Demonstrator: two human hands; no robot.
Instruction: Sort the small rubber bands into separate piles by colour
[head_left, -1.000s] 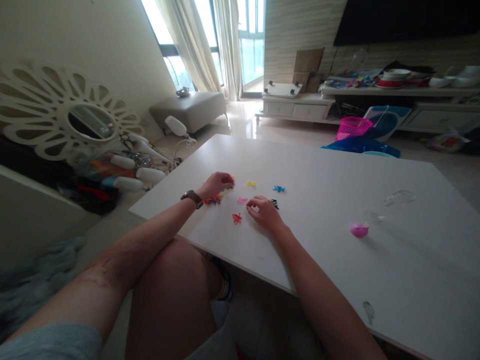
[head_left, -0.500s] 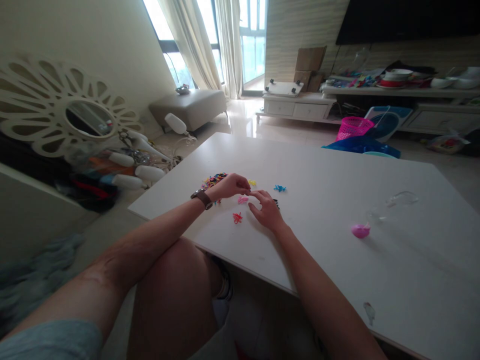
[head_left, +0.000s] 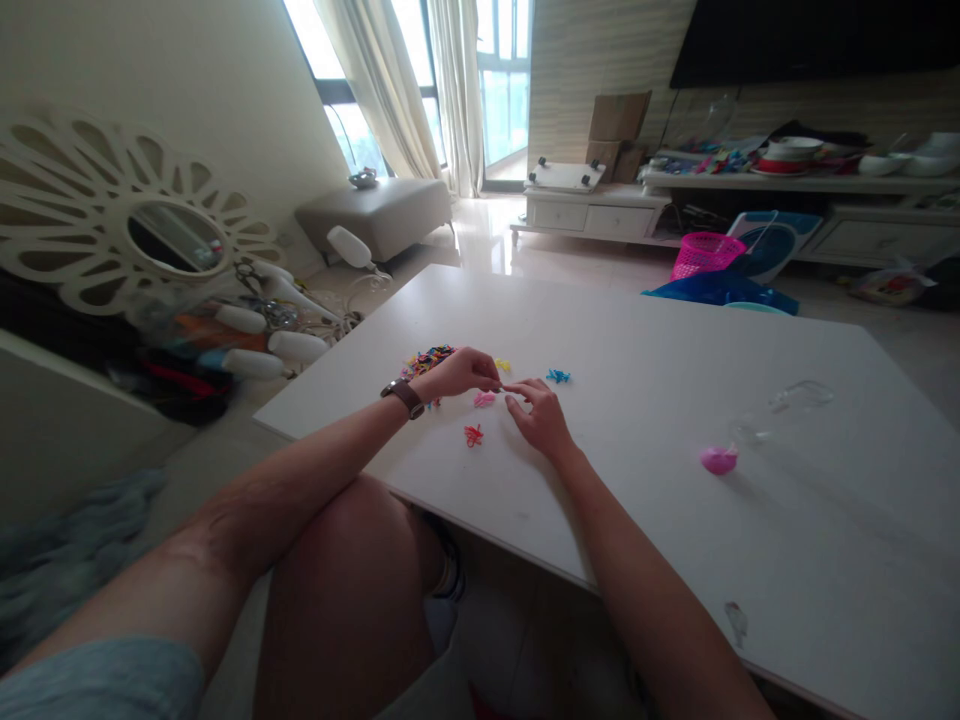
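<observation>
My left hand point(head_left: 474, 371), with a watch point(head_left: 405, 396) on the wrist, is closed in a pinch above the white table point(head_left: 637, 400); whatever is between its fingertips is too small to make out. Beside it, my right hand point(head_left: 541, 418) has its fingers stretched towards the left fingertips, thumb apart. A mixed heap of small coloured plastic pieces point(head_left: 426, 362) lies behind my left wrist, partly covered. Around the hands sit little groups of one colour: yellow pieces point(head_left: 503, 366), blue pieces point(head_left: 558, 376), pink pieces point(head_left: 484, 399) and red pieces point(head_left: 473, 436).
On the right of the table are a pink object point(head_left: 718, 460), a clear plastic container point(head_left: 799, 400) and a small clear scrap point(head_left: 736, 624) by the near edge. A pink basket point(head_left: 705, 256) stands beyond the table. Lamp parts point(head_left: 300, 347) are on the left.
My right hand has shifted slightly to the right, and the black pieces beside it are now hidden. My left hand stays in its pinch at about the same spot.
</observation>
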